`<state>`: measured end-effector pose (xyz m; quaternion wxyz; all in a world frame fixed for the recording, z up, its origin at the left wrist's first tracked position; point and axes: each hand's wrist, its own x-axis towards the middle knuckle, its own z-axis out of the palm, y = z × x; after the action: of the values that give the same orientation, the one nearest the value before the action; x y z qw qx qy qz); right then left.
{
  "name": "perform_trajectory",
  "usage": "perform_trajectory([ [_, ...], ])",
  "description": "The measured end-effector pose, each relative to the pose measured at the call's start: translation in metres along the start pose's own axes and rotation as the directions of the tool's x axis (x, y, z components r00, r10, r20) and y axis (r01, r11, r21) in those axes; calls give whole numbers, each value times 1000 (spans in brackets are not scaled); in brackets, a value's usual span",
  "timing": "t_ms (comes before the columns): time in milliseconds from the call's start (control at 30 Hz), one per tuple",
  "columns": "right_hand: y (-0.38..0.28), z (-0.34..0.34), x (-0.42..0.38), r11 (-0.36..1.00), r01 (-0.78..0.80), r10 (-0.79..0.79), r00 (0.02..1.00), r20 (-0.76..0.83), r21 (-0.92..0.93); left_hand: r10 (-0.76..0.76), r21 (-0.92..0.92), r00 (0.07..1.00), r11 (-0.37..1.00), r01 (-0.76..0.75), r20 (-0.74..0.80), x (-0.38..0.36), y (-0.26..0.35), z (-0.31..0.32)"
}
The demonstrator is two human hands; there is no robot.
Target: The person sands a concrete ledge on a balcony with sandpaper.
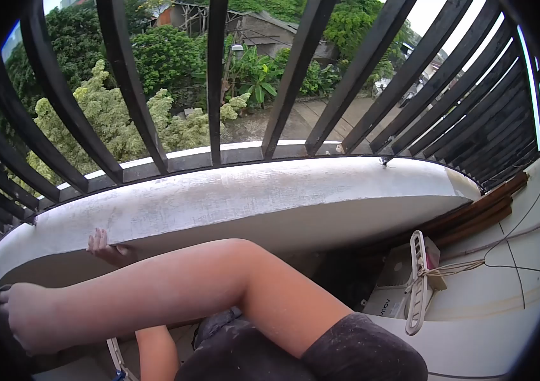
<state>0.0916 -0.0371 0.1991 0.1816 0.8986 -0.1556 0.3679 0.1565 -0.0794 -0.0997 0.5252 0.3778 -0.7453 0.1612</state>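
Observation:
My right arm stretches across the view from the dark sleeve [365,349] to the left edge. My right hand [25,317] is closed in a fist there, beside the left end of the curved white ledge [251,190]. Its fingers face away, mostly in shadow, so I cannot make out what they hold. Behind that forearm, my left hand [110,246] reaches up to the ledge's inner edge. The left fingers lie apart on the white surface, with nothing seen in them. Pale dust coats my right forearm and the left fingers.
Dark railing bars [216,82] rise from the ledge. At the right are a white slotted plastic piece [417,282] tied with cords, a cardboard box [392,286] and brown lengths [473,213] along the wall. Beyond the bars stand trees [168,63] and a paved yard [321,114].

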Motion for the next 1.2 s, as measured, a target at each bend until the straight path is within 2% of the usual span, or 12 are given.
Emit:
perform_trajectory([
  [100, -7, -20, -89, 991, -119, 125, 985, -117, 60, -53, -96, 998, 994, 56, 29, 11, 18, 6],
  [133, -23, -31, -140, 925, -348, 359, 932, -48, 152, -74, -142, 996, 987, 79, 42, 17, 23, 8],
  [167, -37, -110, -157, 917, -392, 378, 914, 144, 79, -91, -192, 994, 976, 102, 65, 23, 28, 11],
  [233, -68, -146, -217, 760, -647, 632, 712, 307, -62, -124, -289, 985, 945, 154, 120, 35, 34, 6],
  [300, -95, -166, -264, 631, -727, 763, 520, 384, -270, -149, -378, 972, 902, 208, 179, 48, 31, -5],
  [367, -120, -179, -299, 473, -839, 841, 341, 420, -267, -194, -410, 952, 868, 279, 238, 50, 36, -17],
  [467, -130, -179, -338, 582, -703, 796, 392, 460, -409, -275, -382, 916, 845, 375, 292, 57, 39, -15],
  [600, -115, -166, -310, 578, -707, 804, 408, 432, -408, -420, -155, 814, 845, 512, 401, 74, 53, -9],
  [767, -81, -150, -289, 606, -746, 753, 427, 500, -276, -508, 59, 578, 781, 622, 639, 121, 49, 3],
  [900, -71, -155, -287, 706, -633, 673, 460, 579, -317, -361, 146, 792, 931, 334, 493, 112, 39, 27],
  [1033, -63, -147, -281, 688, -668, 681, 458, 572, -285, -418, 133, 777, 904, 406, 471, 114, 41, 28],
  [1200, -56, -141, -275, 670, -697, 672, 422, 609, -256, -393, 102, 802, 915, 391, 450, 112, 39, 28],
])
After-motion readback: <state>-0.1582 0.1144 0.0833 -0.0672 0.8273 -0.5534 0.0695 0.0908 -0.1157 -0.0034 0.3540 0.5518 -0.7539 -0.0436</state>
